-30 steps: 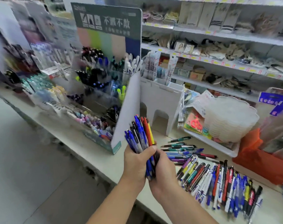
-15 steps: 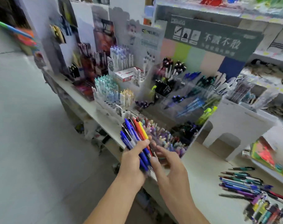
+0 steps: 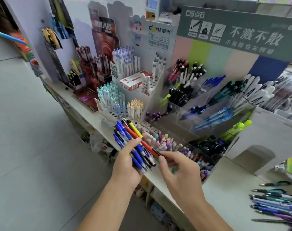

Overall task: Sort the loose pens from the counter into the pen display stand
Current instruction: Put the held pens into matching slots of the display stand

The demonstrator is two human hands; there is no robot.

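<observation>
My left hand (image 3: 127,165) grips a bundle of pens (image 3: 133,139), mostly blue with a red, a yellow and some black ones, fanned up and to the left. My right hand (image 3: 177,170) pinches the lower end of the red pen (image 3: 142,141) in that bundle with thumb and forefinger. Just behind the hands stands the pen display stand (image 3: 208,104), clear tiered bins under a green header, holding black, blue, white and green pens. Loose pens (image 3: 275,202) lie on the counter (image 3: 225,189) at the lower right.
White peg stands with pastel pens (image 3: 115,97) and a red-and-white box (image 3: 133,80) sit left of the display. More cardboard displays (image 3: 95,64) line the counter further left. A white cardboard stand (image 3: 262,139) rises at the right. Grey floor (image 3: 33,147) lies to the left.
The view has swung left from the loose pens toward the display stand. My right hand has come off the bundle's base and now pinches the red pen's end.
</observation>
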